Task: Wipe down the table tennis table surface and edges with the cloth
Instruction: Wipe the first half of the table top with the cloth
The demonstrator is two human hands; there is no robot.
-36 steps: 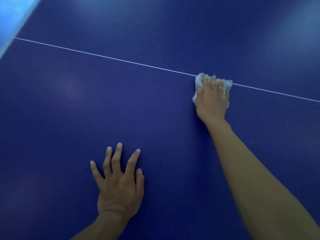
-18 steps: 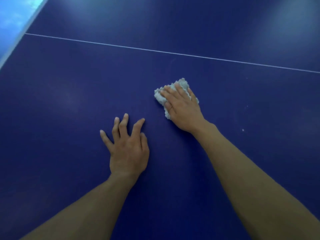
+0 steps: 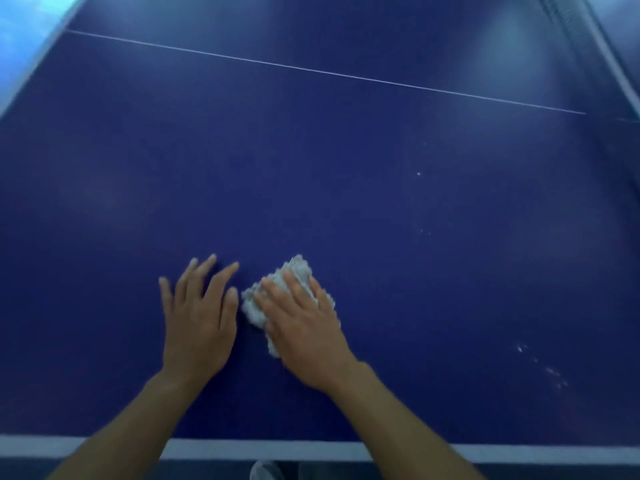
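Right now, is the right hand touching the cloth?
Touching. The head view shows the right hand lying flat on top of the cloth, straight fingers across it, pressing it onto the table. Cloth shows beyond the fingertips and beside the hand.

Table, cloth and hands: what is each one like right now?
cloth: bunched up, pressed onto the table under the right hand.
right hand: fingers fairly straight, pressing the cloth down.
left hand: flat on the table, fingers spread, holding nothing, just beside the cloth.
table: blue top, with white specks on its right side.
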